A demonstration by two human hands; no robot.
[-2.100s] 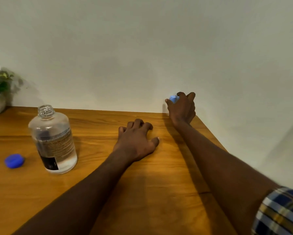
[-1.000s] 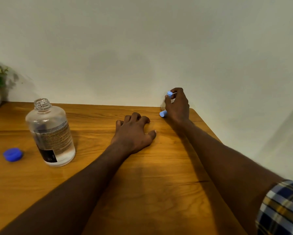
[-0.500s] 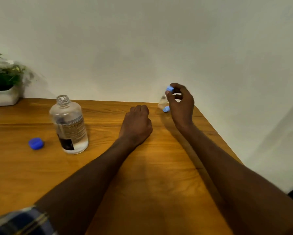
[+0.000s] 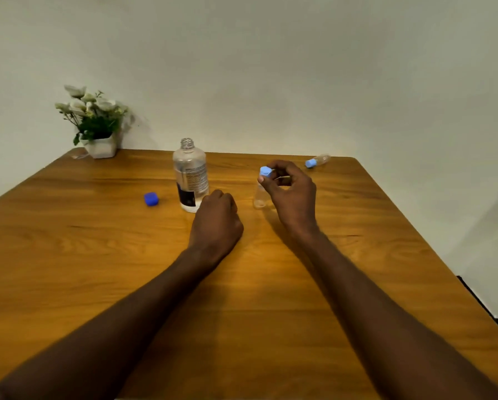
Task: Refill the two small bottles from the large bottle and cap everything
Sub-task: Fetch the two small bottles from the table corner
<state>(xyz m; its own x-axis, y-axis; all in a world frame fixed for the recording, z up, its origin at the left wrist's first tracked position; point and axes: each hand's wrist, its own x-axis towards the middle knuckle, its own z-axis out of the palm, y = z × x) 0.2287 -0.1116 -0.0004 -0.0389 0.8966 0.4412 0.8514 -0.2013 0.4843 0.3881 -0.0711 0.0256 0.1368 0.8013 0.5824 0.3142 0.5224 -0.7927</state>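
The large clear bottle (image 4: 190, 176) stands uncapped mid-table, a little liquid at its bottom. Its dark blue cap (image 4: 151, 198) lies to its left. My right hand (image 4: 289, 194) pinches a small clear bottle (image 4: 260, 196) by its light blue cap (image 4: 265, 171) and holds it upright, its base at the table. A second small bottle (image 4: 318, 161) with a light blue cap lies on its side near the far right corner. My left hand (image 4: 217, 222) rests curled on the table just right of the large bottle, holding nothing.
A white pot of flowers (image 4: 97, 131) stands at the far left corner by the wall. The wooden table (image 4: 68, 241) ends at its right edge near my right forearm.
My right hand has brought one small bottle from the far right corner toward the middle. The other small bottle stays lying at the corner. The left hand's fingers have curled in.
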